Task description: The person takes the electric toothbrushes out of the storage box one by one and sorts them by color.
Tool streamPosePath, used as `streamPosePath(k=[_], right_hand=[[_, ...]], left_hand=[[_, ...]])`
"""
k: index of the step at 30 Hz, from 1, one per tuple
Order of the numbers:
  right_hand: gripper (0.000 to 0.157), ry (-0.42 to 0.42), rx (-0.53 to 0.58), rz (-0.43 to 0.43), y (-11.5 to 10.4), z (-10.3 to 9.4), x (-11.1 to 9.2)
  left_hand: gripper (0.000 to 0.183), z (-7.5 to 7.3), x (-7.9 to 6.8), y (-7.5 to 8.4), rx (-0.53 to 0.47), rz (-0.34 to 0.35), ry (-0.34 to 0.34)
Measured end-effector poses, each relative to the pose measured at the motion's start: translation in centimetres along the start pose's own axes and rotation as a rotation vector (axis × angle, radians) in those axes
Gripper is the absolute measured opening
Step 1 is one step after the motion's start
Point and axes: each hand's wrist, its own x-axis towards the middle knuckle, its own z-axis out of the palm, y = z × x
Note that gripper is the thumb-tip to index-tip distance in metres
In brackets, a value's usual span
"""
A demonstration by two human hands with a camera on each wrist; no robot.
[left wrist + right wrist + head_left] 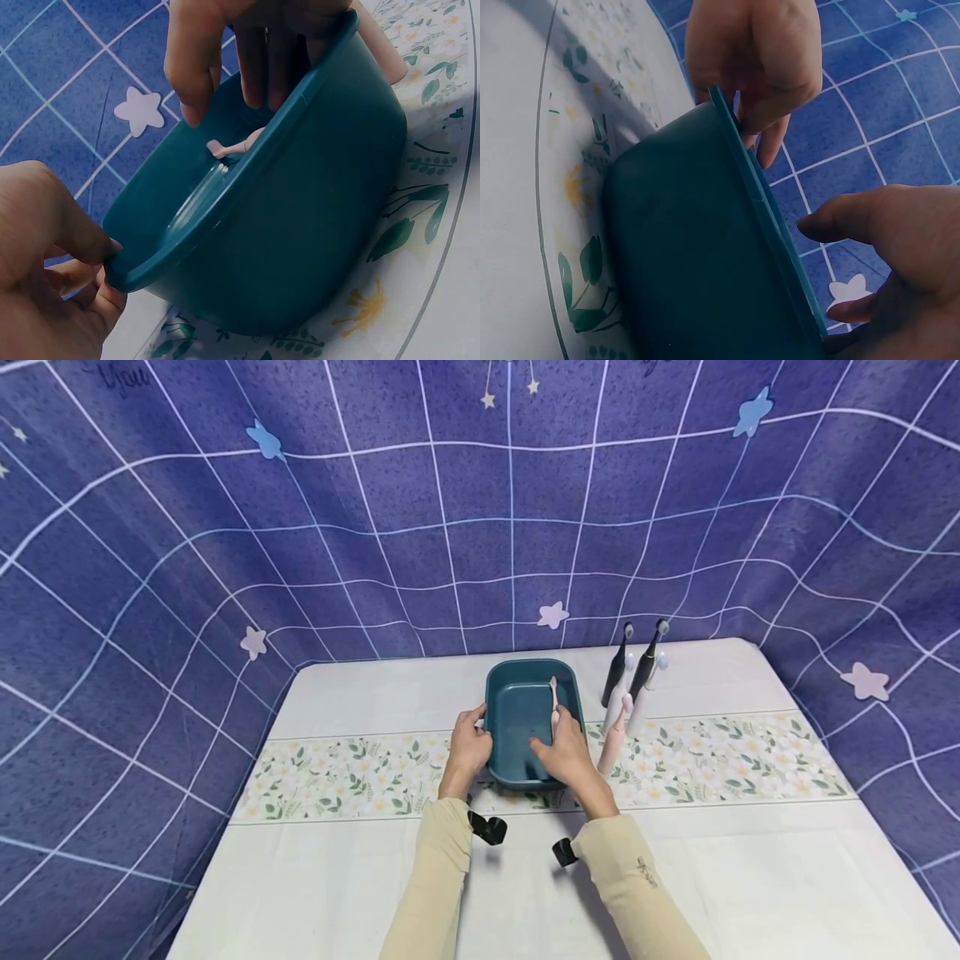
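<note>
A dark teal plastic bin (517, 777) sits on the table before me. My left hand (471, 745) pinches its left rim, thumb at the edge and fingers outside, as the left wrist view shows (56, 262). Over the bin's right side is my right hand (564, 750), its thumb spread well apart from the fingers, which reach down inside. A pink toothbrush (554, 692) lies in the bin along the right wall, close to those fingers; its head (217, 148) shows in the left wrist view. The handle's lower part is hidden by the right hand.
Right of the bin several electric toothbrushes stand upright: a pink one (613, 745), black ones (617, 675) behind, and white ones (617, 703) among them. A floral strip (337, 777) crosses the white tabletop (330, 877). A blue-purple gridded curtain (465, 552) hangs behind.
</note>
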Motion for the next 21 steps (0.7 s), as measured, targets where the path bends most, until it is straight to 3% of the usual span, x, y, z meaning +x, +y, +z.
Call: streamPosePath(k=[21], right_hand=[[0.080, -0.053, 0.041, 0.107, 0.4, 0.4, 2.5]], left_hand=[[0.053, -0.1, 0.0, 0.1, 0.003, -0.004, -0.007]])
